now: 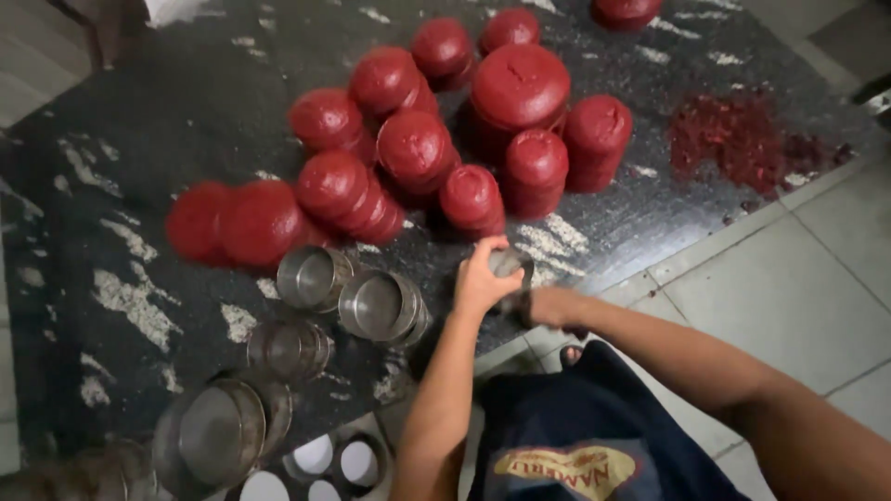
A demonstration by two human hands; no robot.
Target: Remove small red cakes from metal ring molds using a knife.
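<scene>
A person is standing at the edge of a dark, white-flecked mat (121, 186) spread on the floor, working a small round metal mould (510, 264) between both bare hands. The left hand (481, 278) is wrapping closed around the mould from above while the right hand (554, 304) is clasping it from the side; the mould is sitting just off the near edge of the cluster of red moulded cakes (418, 148). Just this side of that cluster, empty steel moulds (371, 304) are lying on their sides, with larger steel rings (221, 431) further out toward the mat's corner. To the far side of the cluster, loose red crumbs (738, 137) are lying scattered (a spill or a broken cake, it is hard to tell). The step in hand appears to be packing or freeing a cake from the mould; the next move probably calls for a firm, level grip and an open spot beside the cluster.
</scene>
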